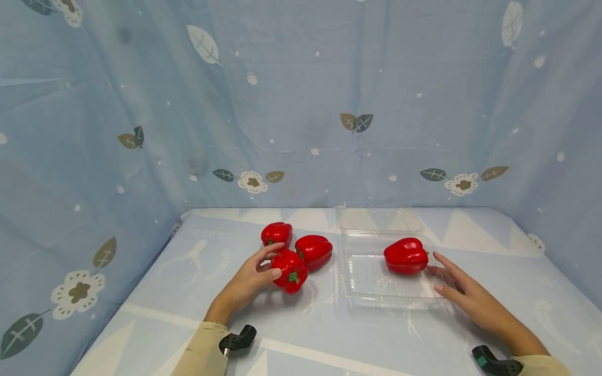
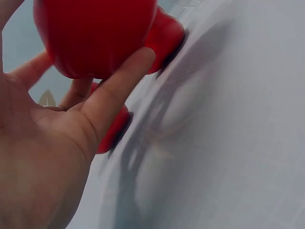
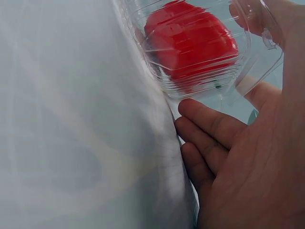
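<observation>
While the left hand (image 1: 247, 282) lay low and left of centre in the head view, its fingers and thumb were curled round a glossy red bell pepper with a green stem (image 1: 291, 270), gripping it just above or on the pale blue printed tablecloth (image 1: 188, 292); whether the pepper touched the cloth could not be told. Seen from the left wrist, that same held pepper (image 2: 95, 36) filled the upper left of the frame, with the thumb (image 2: 119, 90) pressed against its underside. Just behind it, toward the middle of the head view, sat a second red pepper (image 1: 314, 251) and a third red pepper (image 1: 277, 233), close together, the second touching or nearly touching the held one. Right of centre lay an open clear plastic clamshell tray (image 1: 376, 292), its lid folded back toward the curtain, and a fourth red pepper (image 1: 406, 255) rested inside its near half. At the lower right, the right hand (image 1: 470, 297) rested with its fingers straight and spread, holding nothing, the fingertips against the tray's right edge. From the right wrist, those fingers (image 3: 209, 124) lay along the tray's ribbed wall (image 3: 157, 67), with the pepper inside showing red through the plastic. A blue flowered curtain (image 1: 301, 104) closed off the upper frame.
</observation>
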Demonstrator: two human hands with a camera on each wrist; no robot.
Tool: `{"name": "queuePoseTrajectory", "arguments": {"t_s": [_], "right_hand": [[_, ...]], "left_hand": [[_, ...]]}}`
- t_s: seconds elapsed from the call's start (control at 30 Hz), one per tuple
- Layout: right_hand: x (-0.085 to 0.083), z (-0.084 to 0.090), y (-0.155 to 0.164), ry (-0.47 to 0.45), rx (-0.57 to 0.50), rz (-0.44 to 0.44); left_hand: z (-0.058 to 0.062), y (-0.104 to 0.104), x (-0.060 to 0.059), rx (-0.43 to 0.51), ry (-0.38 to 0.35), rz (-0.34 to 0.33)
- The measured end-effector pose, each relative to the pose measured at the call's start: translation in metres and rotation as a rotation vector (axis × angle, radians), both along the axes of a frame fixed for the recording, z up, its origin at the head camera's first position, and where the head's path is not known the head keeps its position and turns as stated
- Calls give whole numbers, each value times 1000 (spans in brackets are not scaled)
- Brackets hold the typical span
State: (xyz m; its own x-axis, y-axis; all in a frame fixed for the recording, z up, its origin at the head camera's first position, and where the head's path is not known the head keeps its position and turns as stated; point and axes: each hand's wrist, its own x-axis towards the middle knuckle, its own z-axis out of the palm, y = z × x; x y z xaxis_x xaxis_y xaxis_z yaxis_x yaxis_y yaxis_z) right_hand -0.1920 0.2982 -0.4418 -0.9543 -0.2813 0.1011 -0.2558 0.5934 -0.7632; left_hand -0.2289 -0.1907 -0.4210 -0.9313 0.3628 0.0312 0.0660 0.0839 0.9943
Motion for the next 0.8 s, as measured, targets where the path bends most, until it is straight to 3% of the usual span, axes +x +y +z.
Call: {"name": "queuePoseTrajectory", "arguments": {"t_s": [0.23, 0.53, 0.8], "right_hand": [[1, 0, -1, 14, 17, -6], [0, -1, 0, 12, 28, -7], [1, 0, 0, 22, 37, -2]], "left_hand": [[2, 0, 1, -3, 12, 9], [-2, 6, 0, 61, 15, 29], [-1, 11, 2, 114, 26, -12]]}}
